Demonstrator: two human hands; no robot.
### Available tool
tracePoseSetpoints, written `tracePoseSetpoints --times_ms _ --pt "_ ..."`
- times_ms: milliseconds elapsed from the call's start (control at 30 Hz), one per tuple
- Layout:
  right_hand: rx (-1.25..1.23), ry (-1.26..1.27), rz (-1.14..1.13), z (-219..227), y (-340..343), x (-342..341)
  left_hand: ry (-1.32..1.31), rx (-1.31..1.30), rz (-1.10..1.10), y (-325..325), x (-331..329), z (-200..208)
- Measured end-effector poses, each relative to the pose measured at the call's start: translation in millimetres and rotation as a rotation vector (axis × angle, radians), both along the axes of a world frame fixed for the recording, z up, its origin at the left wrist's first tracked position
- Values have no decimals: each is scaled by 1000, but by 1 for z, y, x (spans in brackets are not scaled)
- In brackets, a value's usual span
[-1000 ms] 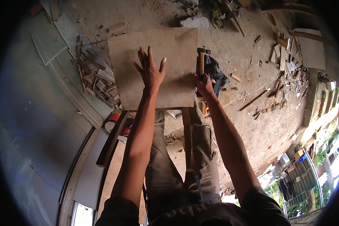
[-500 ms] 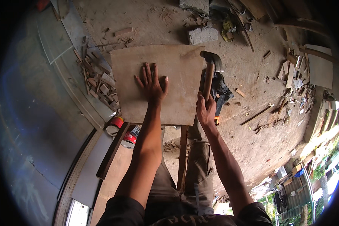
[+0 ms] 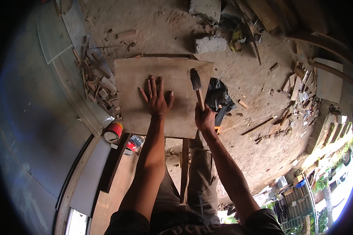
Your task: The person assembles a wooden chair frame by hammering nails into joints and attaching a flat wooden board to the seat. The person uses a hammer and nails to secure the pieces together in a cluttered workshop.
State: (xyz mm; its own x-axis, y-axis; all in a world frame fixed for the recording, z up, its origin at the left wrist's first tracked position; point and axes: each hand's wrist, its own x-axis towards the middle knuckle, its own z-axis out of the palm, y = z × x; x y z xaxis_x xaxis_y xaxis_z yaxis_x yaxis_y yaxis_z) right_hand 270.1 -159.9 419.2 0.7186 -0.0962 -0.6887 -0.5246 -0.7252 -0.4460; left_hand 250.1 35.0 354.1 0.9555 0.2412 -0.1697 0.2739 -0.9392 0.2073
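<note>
My left hand (image 3: 157,101) lies flat on a thin plywood sheet (image 3: 133,117), its fingers spread wide. The sheet rests on a dark wooden frame, whose bars (image 3: 184,166) stick out toward me under its near edge. In my right hand (image 3: 205,117) is a claw hammer (image 3: 196,80), gripped round its wooden handle. The dark hammer head is over the right part of the sheet; whether it touches the surface I cannot tell. Something thin and dark shows along the sheet's far edge.
Wood offcuts (image 3: 102,92) are heaped left of the sheet, near two red cans (image 3: 114,131). A black plastic bag (image 3: 219,94) lies just right of it. Beyond are a concrete block (image 3: 210,45) and a long stick (image 3: 259,125). Large grey panels (image 3: 47,129) line the left side.
The hammer has swung left from beside the sheet's right edge to over the sheet. More of the sheet's far edge is exposed underneath. My left hand keeps its place on the sheet.
</note>
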Motion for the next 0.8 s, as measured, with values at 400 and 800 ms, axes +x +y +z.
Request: tracePoseSetpoints --times_ms 400,800 --pt "62 -140 121 -8 -38 8 -16 -28 5 -1 0 -2" --pt "60 -72 216 -18 -37 1 -53 25 -20 3 2 -2"
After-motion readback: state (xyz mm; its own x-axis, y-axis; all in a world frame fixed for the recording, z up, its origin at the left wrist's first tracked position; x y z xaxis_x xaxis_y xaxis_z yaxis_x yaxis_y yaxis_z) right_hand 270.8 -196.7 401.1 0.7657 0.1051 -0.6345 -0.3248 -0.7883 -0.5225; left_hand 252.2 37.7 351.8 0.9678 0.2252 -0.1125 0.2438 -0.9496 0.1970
